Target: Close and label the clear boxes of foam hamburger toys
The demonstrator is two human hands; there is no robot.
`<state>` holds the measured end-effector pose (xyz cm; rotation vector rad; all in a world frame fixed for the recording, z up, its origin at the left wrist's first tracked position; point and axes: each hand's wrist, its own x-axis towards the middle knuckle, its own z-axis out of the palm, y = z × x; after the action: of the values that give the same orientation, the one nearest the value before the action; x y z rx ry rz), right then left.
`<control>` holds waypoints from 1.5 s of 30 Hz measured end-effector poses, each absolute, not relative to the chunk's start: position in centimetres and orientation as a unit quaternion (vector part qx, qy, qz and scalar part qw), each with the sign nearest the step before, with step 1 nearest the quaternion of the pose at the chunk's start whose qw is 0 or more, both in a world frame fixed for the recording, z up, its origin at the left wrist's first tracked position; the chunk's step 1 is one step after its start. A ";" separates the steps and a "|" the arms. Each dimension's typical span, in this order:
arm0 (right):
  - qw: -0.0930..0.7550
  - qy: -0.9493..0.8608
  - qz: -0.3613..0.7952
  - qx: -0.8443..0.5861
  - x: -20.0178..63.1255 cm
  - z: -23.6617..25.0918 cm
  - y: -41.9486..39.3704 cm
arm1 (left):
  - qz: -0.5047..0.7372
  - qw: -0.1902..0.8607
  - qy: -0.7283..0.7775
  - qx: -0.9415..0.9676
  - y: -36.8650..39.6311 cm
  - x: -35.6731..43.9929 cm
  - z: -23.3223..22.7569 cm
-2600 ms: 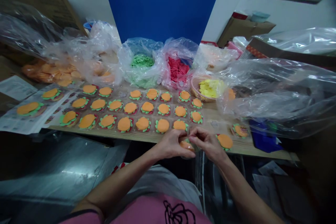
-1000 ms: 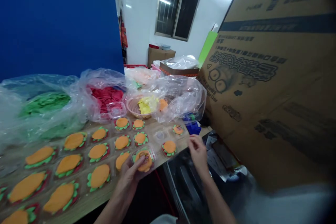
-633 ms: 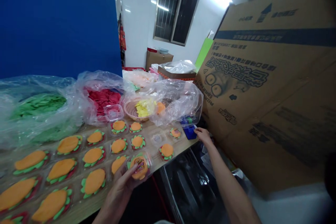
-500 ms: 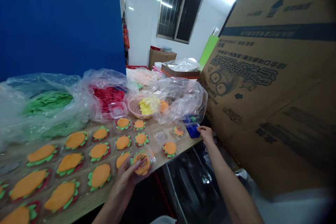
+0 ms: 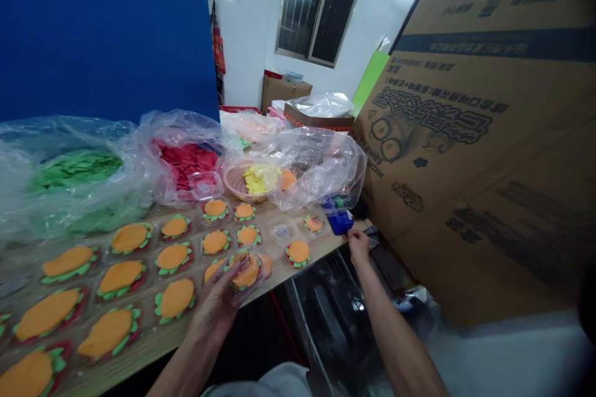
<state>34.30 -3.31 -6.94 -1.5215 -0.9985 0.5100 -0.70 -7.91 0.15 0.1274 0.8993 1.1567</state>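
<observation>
A clear plastic box (image 5: 249, 271) with an orange toy burger inside and a printed sticker on top is gripped by my left hand (image 5: 215, 304), thumb over the lid. It is held above the front edge of the table. On the right, my right hand (image 5: 358, 247) has its fingers pinched together at the near end of a blue tape dispenser (image 5: 341, 223); what lies between the fingertips is too small to make out. Close by are another boxed burger with a sticker (image 5: 313, 223) and a boxed burger without one (image 5: 298, 253).
Rows of boxed burgers (image 5: 174, 298) cover the wooden table's left side. Behind them stand bags of green pieces (image 5: 79, 169) and red pieces (image 5: 189, 161), and a pink basket (image 5: 237, 181) with yellow pieces. A large cardboard box (image 5: 465, 155) rises at the right.
My right hand has moved slightly left and down along the dispenser's near end. My left hand has raised the box a little and tilted it. The view has shifted slightly.
</observation>
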 end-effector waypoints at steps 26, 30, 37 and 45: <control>0.512 -0.411 0.574 -0.489 9.5 -2.7 -9.1 | 0.675 0.625 0.381 0.098 -7.8 -0.7 -0.5; 0.590 -0.381 0.483 -0.522 10.2 -3.0 -9.8 | 0.698 0.603 0.372 0.103 -7.4 -1.1 -0.6; 0.525 -0.443 0.507 -0.521 9.0 -3.3 -10.2 | 0.681 0.603 0.389 0.144 -8.5 0.0 -1.0; 0.443 -0.539 0.511 -0.502 10.5 -2.4 -9.5 | 0.629 0.633 0.422 0.160 -8.5 -1.1 -0.6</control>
<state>10.54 -9.49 -2.39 -1.2466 -1.3375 1.2671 -1.09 -8.47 -0.63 0.3667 0.9648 1.4376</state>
